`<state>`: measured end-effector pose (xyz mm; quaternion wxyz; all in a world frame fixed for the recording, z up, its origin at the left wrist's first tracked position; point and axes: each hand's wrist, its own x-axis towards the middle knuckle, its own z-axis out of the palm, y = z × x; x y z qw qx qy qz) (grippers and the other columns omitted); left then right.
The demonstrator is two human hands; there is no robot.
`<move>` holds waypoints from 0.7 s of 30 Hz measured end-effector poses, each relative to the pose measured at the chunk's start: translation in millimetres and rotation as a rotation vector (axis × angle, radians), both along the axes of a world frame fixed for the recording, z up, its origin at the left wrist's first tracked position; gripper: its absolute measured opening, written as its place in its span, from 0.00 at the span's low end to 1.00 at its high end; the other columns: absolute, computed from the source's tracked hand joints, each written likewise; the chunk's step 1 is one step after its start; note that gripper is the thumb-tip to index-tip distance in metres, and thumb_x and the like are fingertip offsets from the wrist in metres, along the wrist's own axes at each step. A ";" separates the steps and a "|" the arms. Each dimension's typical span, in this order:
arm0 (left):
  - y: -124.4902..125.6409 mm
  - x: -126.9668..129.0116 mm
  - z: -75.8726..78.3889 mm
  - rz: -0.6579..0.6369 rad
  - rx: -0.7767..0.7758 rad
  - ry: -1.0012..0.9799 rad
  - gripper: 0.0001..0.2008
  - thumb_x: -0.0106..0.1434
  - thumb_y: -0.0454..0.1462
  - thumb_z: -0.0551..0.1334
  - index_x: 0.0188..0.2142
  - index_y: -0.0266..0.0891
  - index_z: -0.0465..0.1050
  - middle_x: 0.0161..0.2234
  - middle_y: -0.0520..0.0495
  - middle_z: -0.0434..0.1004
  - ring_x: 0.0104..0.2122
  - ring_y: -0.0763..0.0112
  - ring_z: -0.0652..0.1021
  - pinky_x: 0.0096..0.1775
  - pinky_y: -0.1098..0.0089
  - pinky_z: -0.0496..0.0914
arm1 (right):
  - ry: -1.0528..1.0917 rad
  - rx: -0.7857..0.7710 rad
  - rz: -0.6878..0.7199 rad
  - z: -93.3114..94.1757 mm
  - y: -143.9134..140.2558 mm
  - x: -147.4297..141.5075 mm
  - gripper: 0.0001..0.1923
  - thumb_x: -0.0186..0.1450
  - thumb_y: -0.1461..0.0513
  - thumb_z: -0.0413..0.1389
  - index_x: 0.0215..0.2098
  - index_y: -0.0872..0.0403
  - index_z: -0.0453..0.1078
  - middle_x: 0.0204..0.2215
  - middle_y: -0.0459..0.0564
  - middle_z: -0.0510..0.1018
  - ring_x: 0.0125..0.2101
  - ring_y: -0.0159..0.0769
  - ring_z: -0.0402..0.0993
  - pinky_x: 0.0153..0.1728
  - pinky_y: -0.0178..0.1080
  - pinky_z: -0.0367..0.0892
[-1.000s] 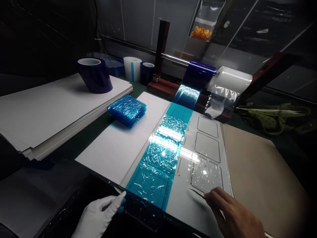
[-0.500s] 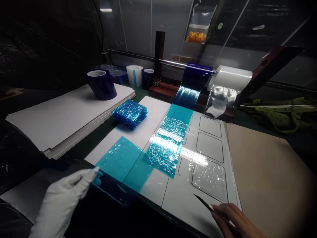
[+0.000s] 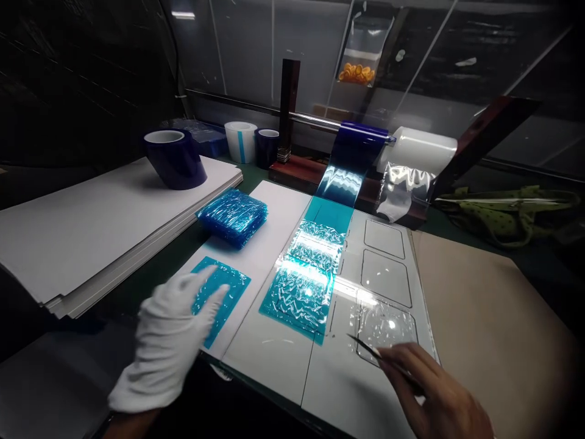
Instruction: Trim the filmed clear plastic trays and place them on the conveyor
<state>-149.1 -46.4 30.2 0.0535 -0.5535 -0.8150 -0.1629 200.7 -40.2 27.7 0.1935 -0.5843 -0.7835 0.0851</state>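
Observation:
My left hand [image 3: 171, 326], in a white glove, hovers over or touches a cut piece of blue film [image 3: 231, 296] near the front of the white sheet. Its thumb and fingers are apart, slightly blurred, and I cannot tell whether they press on the film. In my bare right hand [image 3: 425, 384] is a slim craft knife [image 3: 363, 346], its dark tip pointing left. That tip is beside the clear film piece [image 3: 388, 323] on the outlined board. A blue film strip [image 3: 297, 299], crinkled and shiny, runs down the board's middle. Left of it sits a stack of blue film pieces [image 3: 234, 216].
At the back, a blue film roll [image 3: 363, 131] and a clear film roll [image 3: 423, 149] hang on a rod. A loose blue roll [image 3: 176, 161] stands on a thick paper stack [image 3: 105, 213]. Brown cardboard [image 3: 493, 305] lies right; green cloth [image 3: 507, 213] is behind it.
The blue film piece held at its edge by my left hand has moved left, clear of the strip, and now lies on the white sheet. My left fingers have spread; the knife tip has shifted left and up.

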 end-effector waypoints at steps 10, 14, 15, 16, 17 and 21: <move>85.9 66.1 -16.8 -0.434 -0.189 0.088 0.20 0.69 0.46 0.49 0.55 0.44 0.68 0.37 0.41 0.74 0.37 0.58 0.74 0.37 0.62 0.67 | -0.276 0.029 0.173 11.9 128.3 -117.0 0.12 0.69 0.64 0.49 0.35 0.52 0.74 0.34 0.48 0.79 0.29 0.32 0.72 0.22 0.33 0.47; 85.4 62.3 -18.6 -0.433 -0.216 0.104 0.20 0.69 0.45 0.49 0.55 0.42 0.68 0.38 0.40 0.74 0.38 0.57 0.74 0.39 0.61 0.67 | -0.309 0.032 0.251 6.2 153.7 -145.1 0.14 0.68 0.67 0.47 0.33 0.56 0.75 0.32 0.48 0.78 0.31 0.29 0.73 0.24 0.32 0.48; 85.0 62.0 -17.6 -0.439 -0.222 0.106 0.20 0.69 0.44 0.49 0.55 0.41 0.68 0.38 0.40 0.74 0.39 0.57 0.74 0.40 0.61 0.67 | -0.319 0.030 0.271 5.9 156.6 -147.3 0.19 0.69 0.68 0.42 0.33 0.58 0.75 0.33 0.47 0.78 0.32 0.27 0.74 0.25 0.30 0.50; 84.7 61.8 -16.2 -0.447 -0.228 0.106 0.20 0.70 0.44 0.48 0.55 0.41 0.68 0.39 0.39 0.74 0.39 0.58 0.74 0.40 0.61 0.67 | -0.329 0.026 0.287 6.1 158.0 -147.0 0.23 0.70 0.68 0.38 0.34 0.59 0.75 0.33 0.47 0.77 0.33 0.26 0.74 0.26 0.30 0.51; 84.7 61.6 -14.6 -0.456 -0.235 0.105 0.20 0.70 0.44 0.47 0.55 0.40 0.68 0.39 0.39 0.74 0.39 0.58 0.74 0.41 0.61 0.67 | -0.338 0.019 0.297 6.9 157.9 -143.9 0.25 0.70 0.68 0.36 0.34 0.59 0.75 0.33 0.46 0.77 0.34 0.26 0.74 0.27 0.29 0.51; 85.8 61.7 -9.3 -0.476 -0.260 0.089 0.21 0.70 0.45 0.47 0.55 0.40 0.68 0.38 0.40 0.74 0.40 0.60 0.73 0.41 0.62 0.68 | -0.378 -0.012 0.270 13.3 145.7 -105.5 0.15 0.67 0.69 0.46 0.32 0.54 0.73 0.30 0.47 0.77 0.29 0.30 0.72 0.22 0.31 0.48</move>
